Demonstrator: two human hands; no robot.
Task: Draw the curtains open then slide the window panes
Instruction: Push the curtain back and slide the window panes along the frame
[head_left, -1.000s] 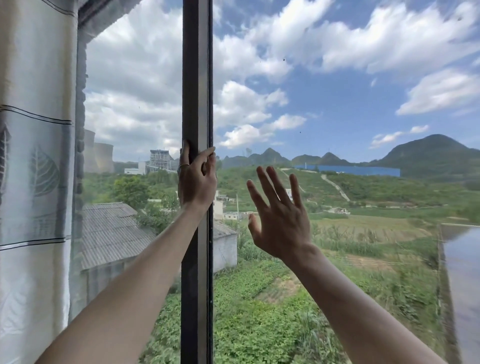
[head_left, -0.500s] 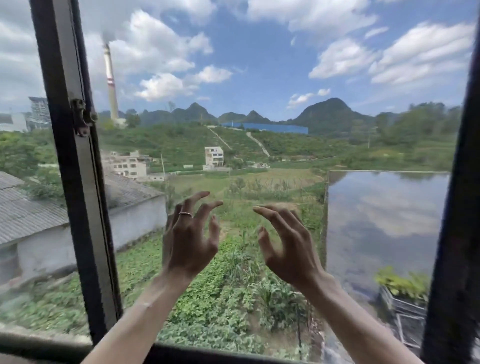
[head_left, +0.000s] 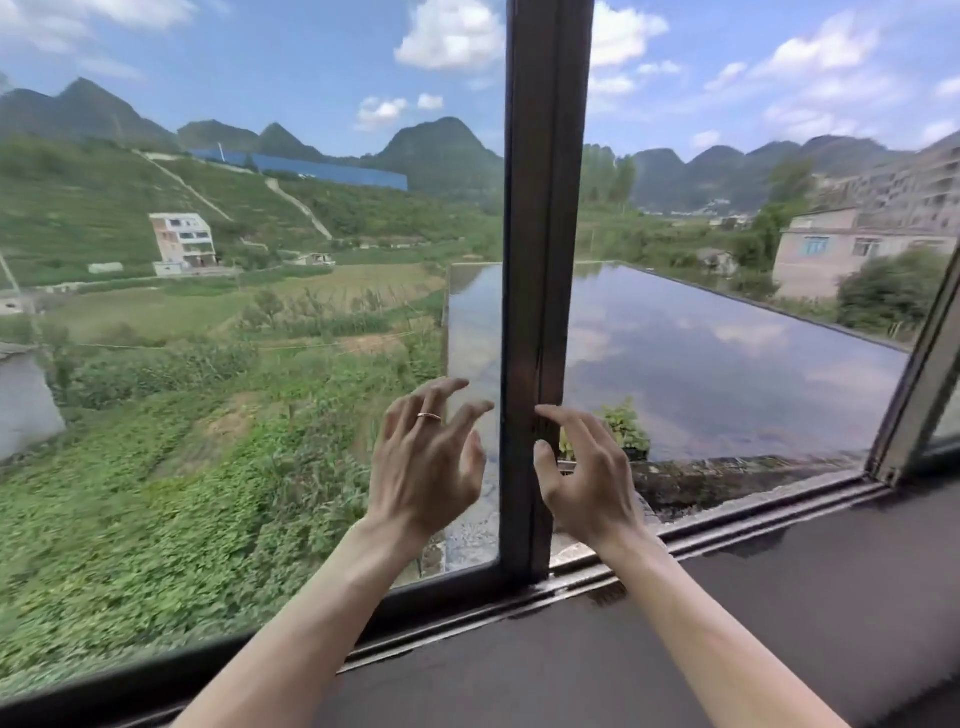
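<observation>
A dark vertical window stile runs down the middle of the view, and the glass of a pane lies to its left. My left hand, with a ring on one finger, hovers with spread, slightly bent fingers in front of that glass, just left of the stile. My right hand is just right of the stile, its index fingertip and thumb tip touching the stile's edge. Neither hand holds anything. No curtain is in view.
The bottom track runs along under the panes, above a dark sill. A second slanted frame member stands at the far right. Outside lie fields, a flooded flat roof and hills.
My left hand let go of the left stile it gripped a second ago. The view swung right, and both hands now sit on either side of a central stile, the right touching it.
</observation>
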